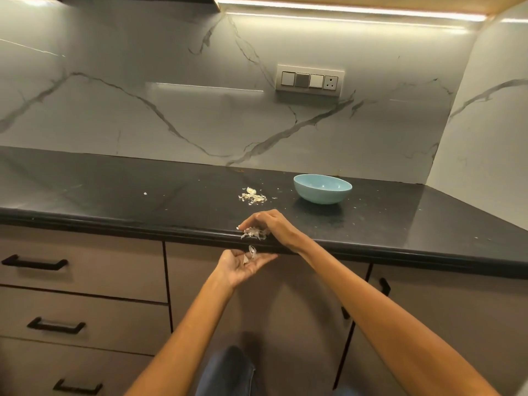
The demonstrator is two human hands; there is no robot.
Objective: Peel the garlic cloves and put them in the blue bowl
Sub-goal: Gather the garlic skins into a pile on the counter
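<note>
**Head view: skins swept off the counter's front edge into a cupped palm**

Head view, looking down across a black counter (114,190) toward a marble wall. Right hand (271,224) at the front edge of the counter, palm down, fingers loosely curved over a small heap of garlic skins (253,233); raking rather than gripping, by the look of it. Left hand (245,265) just below that edge and directly under the heap, palm up, fingers relaxed and apart, already carrying a few fallen skins (252,252). Hands close, one above the other, not touching.

Blue bowl (323,188) upright toward the back edge of the counter, beyond and to the right of both hands; nearer the right hand than the left. Interior pale and smooth as far as visible; contents not discernible from this angle. Second heap of skins (253,195) in mid-counter, left of the bowl and straight behind the right hand, well apart from the front edge; possibly one clove among it, too small to confirm.

Key relation: heap at the very lip, catching palm straight beneath, so a short pull toward the body likely enough to tip the rest over. Probable stage: clearing waste, peeling seemingly near done. Risk: light skins drifting past the palm toward the drawers (85,292) below.
</note>
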